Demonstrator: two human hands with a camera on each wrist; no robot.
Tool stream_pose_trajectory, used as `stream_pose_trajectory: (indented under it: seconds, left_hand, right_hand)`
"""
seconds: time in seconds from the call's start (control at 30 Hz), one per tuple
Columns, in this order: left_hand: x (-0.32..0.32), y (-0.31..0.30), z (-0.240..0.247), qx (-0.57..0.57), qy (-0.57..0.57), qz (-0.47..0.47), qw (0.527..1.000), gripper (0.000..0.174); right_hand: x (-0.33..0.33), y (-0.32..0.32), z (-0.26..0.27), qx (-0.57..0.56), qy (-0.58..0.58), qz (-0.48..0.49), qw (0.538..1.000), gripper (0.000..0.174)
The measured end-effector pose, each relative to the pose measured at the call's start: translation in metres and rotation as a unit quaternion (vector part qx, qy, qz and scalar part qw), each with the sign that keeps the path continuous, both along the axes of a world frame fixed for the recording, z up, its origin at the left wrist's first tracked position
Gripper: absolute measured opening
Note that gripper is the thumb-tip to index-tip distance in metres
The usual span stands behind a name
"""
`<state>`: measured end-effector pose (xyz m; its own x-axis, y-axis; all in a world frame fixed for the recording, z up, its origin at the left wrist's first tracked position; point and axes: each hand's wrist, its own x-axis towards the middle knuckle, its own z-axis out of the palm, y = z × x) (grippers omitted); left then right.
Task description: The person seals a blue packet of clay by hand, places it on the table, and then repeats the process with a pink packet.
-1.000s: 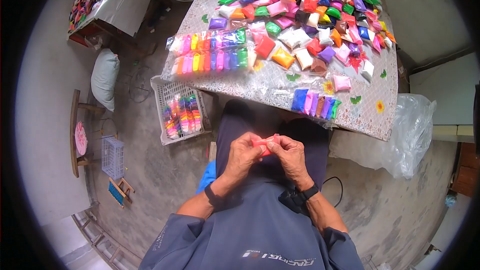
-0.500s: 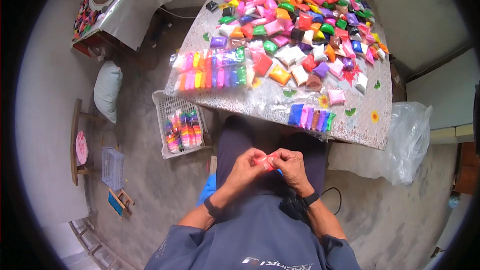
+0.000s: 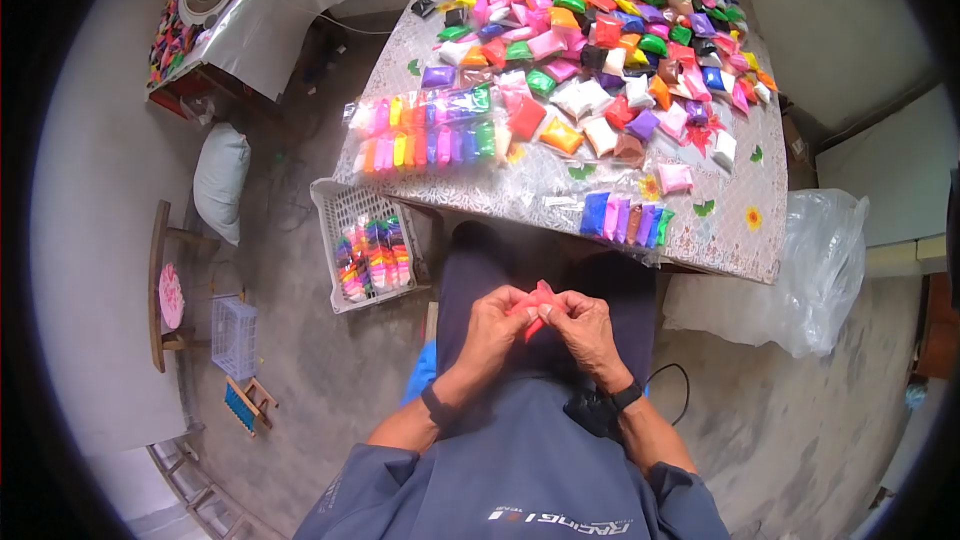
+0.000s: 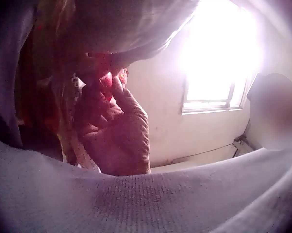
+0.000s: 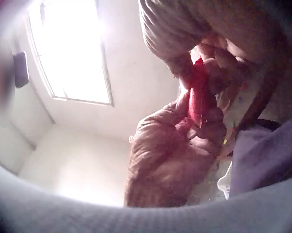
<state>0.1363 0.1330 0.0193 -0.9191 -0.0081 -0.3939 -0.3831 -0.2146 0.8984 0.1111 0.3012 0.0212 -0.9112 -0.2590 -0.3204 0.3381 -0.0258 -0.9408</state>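
Above the lap, a small red-pink packet [image 3: 542, 306] is pinched between both hands. The left hand [image 3: 492, 328] grips its left side with thumb and fingers, and the right hand [image 3: 588, 332] pinches its right side. Both thumbs meet near the packet's middle, and one end points up past the fingers. In the right wrist view the red packet [image 5: 198, 97] stands upright between the two hands' fingers. The left wrist view shows only a dark red bit [image 4: 106, 80] of it between the fingers; the rest is hidden.
A table [image 3: 735, 235] ahead bears a heap of coloured packets [image 3: 600, 30], clear bags of packets in rows [image 3: 425, 145] and a smaller row [image 3: 625, 220]. A white basket [image 3: 333, 202] stands at floor level on the left; a plastic bag [image 3: 820, 270] hangs at right.
The red packet has been turned between the fingers and now has a pointed end upward. Both hands keep hold of it and are slightly lower in the head view than one second ago.
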Motion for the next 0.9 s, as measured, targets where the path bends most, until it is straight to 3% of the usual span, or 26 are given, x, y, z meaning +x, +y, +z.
stream_pose_trajectory:
  seconds: [0.17,0.37,0.9]
  left_hand:
    - [0.002,0.0,-0.003,0.043,0.02,0.016,0.999,0.013]
    - [-0.008,-0.007,0.015,0.032,-0.003,-0.064,0.997,0.021]
    - [-0.005,0.005,-0.016,0.024,-0.035,-0.049,0.998,0.01]
  right_hand:
    - [-0.001,-0.001,-0.011,0.031,0.017,0.006,0.999,0.017]
    - [-0.009,-0.001,-0.001,-0.014,-0.017,0.001,1.0,0.012]
    - [-0.006,0.008,-0.019,0.049,-0.031,0.062,0.996,0.021]
